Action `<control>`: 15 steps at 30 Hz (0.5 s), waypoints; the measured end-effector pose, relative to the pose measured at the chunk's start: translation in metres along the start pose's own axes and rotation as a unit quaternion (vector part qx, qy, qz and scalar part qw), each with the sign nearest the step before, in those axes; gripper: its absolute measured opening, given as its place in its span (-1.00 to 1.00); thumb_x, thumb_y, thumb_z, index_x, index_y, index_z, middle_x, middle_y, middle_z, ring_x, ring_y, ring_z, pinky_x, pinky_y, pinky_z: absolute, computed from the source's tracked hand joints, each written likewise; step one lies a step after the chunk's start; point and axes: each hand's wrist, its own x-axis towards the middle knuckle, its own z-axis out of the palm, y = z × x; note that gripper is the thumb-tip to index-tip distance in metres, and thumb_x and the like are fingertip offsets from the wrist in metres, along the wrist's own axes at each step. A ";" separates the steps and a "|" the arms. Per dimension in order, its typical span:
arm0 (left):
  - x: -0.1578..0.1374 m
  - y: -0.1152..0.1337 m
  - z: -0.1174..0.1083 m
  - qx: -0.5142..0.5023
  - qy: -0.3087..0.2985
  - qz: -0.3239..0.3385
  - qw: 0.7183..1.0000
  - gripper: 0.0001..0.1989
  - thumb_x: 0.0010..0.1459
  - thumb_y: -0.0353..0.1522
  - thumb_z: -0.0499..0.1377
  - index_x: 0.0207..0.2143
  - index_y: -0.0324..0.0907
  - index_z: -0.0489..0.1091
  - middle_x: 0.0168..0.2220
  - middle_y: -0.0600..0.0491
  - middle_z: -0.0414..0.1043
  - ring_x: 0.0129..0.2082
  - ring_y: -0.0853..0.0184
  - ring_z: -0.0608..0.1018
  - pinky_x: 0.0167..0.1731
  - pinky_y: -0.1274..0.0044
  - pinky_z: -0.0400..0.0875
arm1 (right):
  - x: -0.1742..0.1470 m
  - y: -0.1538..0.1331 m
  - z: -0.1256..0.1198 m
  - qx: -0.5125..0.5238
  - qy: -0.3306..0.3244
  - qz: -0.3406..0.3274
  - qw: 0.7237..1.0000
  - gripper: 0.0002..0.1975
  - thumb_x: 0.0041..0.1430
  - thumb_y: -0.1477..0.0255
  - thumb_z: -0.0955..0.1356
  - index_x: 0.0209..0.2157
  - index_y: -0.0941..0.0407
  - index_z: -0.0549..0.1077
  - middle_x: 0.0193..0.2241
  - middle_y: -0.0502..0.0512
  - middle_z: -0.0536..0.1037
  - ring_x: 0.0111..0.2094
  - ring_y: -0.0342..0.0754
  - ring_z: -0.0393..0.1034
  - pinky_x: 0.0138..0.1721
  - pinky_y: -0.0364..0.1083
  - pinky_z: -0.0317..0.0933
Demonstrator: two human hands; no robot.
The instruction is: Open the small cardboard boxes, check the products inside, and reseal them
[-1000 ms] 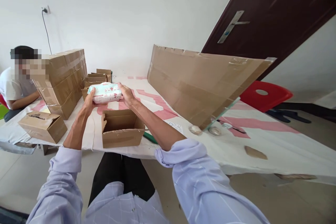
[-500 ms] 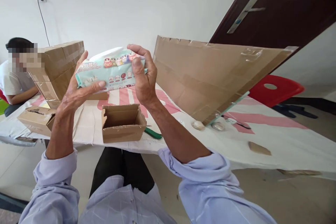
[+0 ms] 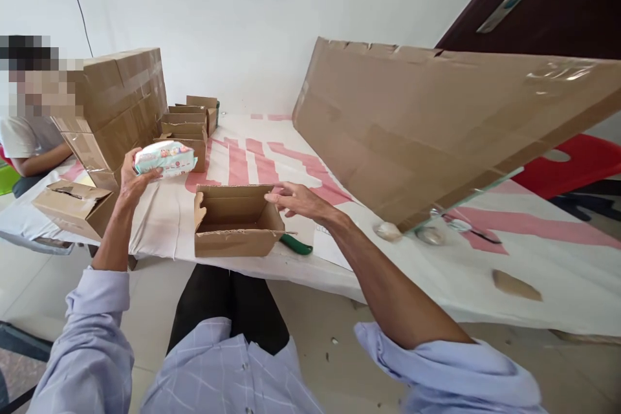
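My left hand (image 3: 133, 178) is closed on one end of a soft, pale green and white pack of wet wipes (image 3: 167, 160), held above the table's left part. The pack has small colourful figures printed on it. A small open cardboard box (image 3: 236, 244) stands at the table's front edge, and its visible inside holds nothing. My right hand (image 3: 301, 200) is at the box's right upper rim with its fingers stretched out and slightly apart. Whether the fingertips touch the cardboard I cannot tell. A green curved handle (image 3: 297, 244) lies beside the box, partly hidden behind it.
Several open small boxes (image 3: 194, 136) line up behind the pack, beside stacked large cartons (image 3: 123, 94). A closed small box (image 3: 72, 207) sits at left. A large cardboard sheet (image 3: 412, 123) leans at right, near tape rolls (image 3: 429, 236). Another person (image 3: 29, 136) sits at far left.
My right hand has let go of the wipes pack and moved down to the box's right rim. My left hand has carried the pack lower and farther from me. The view has shifted.
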 end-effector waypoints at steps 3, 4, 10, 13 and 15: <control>-0.009 -0.040 0.009 0.011 -0.019 -0.075 0.997 -0.10 -0.32 -0.21 0.63 0.12 -0.15 0.46 0.00 -0.05 0.57 -0.02 0.08 0.64 -0.09 0.34 0.66 | -0.003 -0.001 0.005 0.027 -0.068 0.007 0.997 -0.46 0.12 -0.04 0.55 -0.05 0.07 0.62 -0.05 0.25 0.67 -0.17 0.09 0.58 -0.33 -0.03 0.47; -0.011 -0.051 0.012 0.013 -0.026 -0.088 0.996 -0.11 -0.32 -0.21 0.62 0.12 -0.16 0.46 0.00 -0.06 0.57 -0.02 0.08 0.64 -0.10 0.34 0.65 | -0.005 -0.002 0.007 0.024 -0.075 0.002 0.997 -0.49 0.11 -0.04 0.55 -0.11 0.07 0.61 -0.09 0.22 0.67 -0.16 0.09 0.56 -0.35 -0.05 0.44; 0.010 -0.093 0.023 0.013 -0.054 -0.095 0.994 -0.05 -0.37 -0.15 0.61 0.14 -0.15 0.45 -0.02 -0.05 0.57 -0.01 0.05 0.63 -0.06 0.31 0.63 | -0.010 0.000 0.014 -0.009 -0.059 -0.007 0.998 -0.50 0.10 -0.02 0.52 -0.12 0.08 0.59 -0.20 0.18 0.65 -0.18 0.11 0.53 -0.26 0.02 0.42; 0.034 -0.105 0.029 0.016 -0.089 -0.044 0.995 -0.02 -0.33 -0.11 0.62 0.18 -0.15 0.45 0.06 -0.06 0.56 0.02 0.05 0.62 0.00 0.32 0.61 | -0.010 0.014 0.020 -0.033 -0.013 -0.016 0.999 -0.52 0.14 -0.02 0.50 -0.13 0.07 0.59 -0.17 0.16 0.65 -0.18 0.10 0.52 -0.17 0.04 0.41; 0.047 -0.114 0.036 0.025 -0.112 0.002 0.993 0.00 -0.27 -0.09 0.62 0.24 -0.16 0.44 0.14 -0.10 0.54 0.08 0.03 0.60 0.10 0.29 0.57 | -0.008 0.024 0.023 -0.045 0.016 -0.032 0.998 -0.54 0.14 -0.03 0.51 -0.17 0.07 0.56 -0.20 0.14 0.64 -0.19 0.08 0.49 -0.17 0.03 0.39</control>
